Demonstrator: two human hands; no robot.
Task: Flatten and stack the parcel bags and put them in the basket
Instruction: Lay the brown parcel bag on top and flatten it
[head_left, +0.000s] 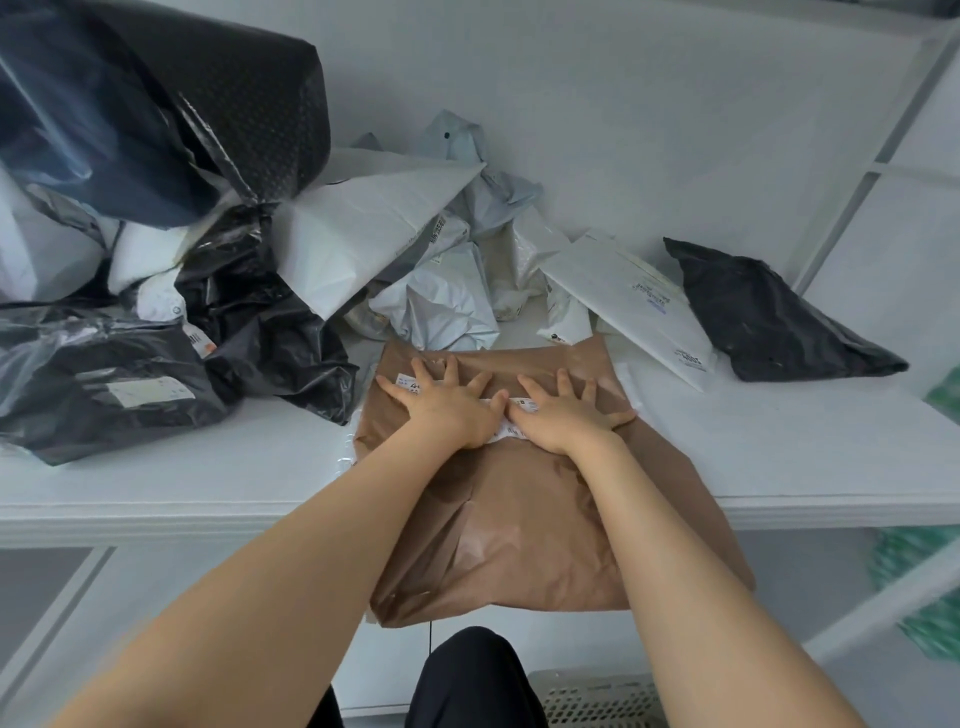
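I see both hands flat on the brown parcel bag (519, 525), which lies on the white table (208, 473) with its near part hanging over the table's front edge. My left hand (448, 408) has its fingers spread and straight, palm down on the far half of the bag. My right hand (567, 415) lies just beside it in the same way, fingers splayed, thumbs nearly meeting. Neither hand is gripping anything; they press on the paper. A white label (511, 432) on the bag shows between and under the two palms. The bag is creased, with a raised fold in its near half.

Beyond the brown bag, at the far left, a heap of other bags is piled up: a large black dotted bag (249, 93) on top, a crumpled black bag (270, 322) below it, and a dark parcel in clear wrap (93, 374) at the left edge. A big white bag (363, 228) leans in the middle of the heap, with a crumpled pale grey bag (441, 306) touching the far edge of the brown one. To the right, a flat white bag (628, 301) rests at an angle, and a dark grey bag (769, 317) lies just beside it.

Near me, below the table's edge, the rim of a white perforated basket (597, 699) shows. Something green (914, 571) sits on the right, too blurred to identify.
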